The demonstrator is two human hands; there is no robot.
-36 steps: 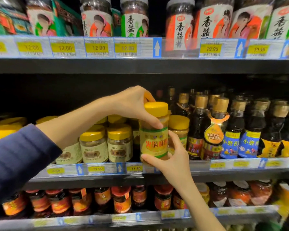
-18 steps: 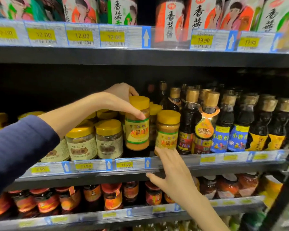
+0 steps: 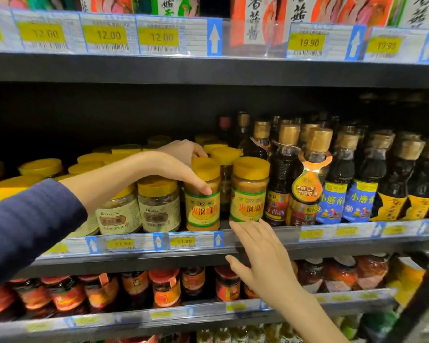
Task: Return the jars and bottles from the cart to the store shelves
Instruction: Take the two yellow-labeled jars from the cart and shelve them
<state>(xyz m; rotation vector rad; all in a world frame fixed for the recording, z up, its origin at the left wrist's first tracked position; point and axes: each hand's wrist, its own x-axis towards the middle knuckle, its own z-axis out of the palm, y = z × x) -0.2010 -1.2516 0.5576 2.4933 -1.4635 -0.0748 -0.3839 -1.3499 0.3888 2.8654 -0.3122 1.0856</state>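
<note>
Your left hand [image 3: 176,164] grips the top of the yellow-lidded sauce jar [image 3: 203,209], thumb across the front and fingers curled behind the lid. The jar stands upright at the front of the middle shelf [image 3: 134,258], just beside a matching jar [image 3: 249,194] on its right. Your right hand [image 3: 260,253] is spread with straight fingers and holds nothing, fingertips at the matching jar's base; contact is unclear.
</note>
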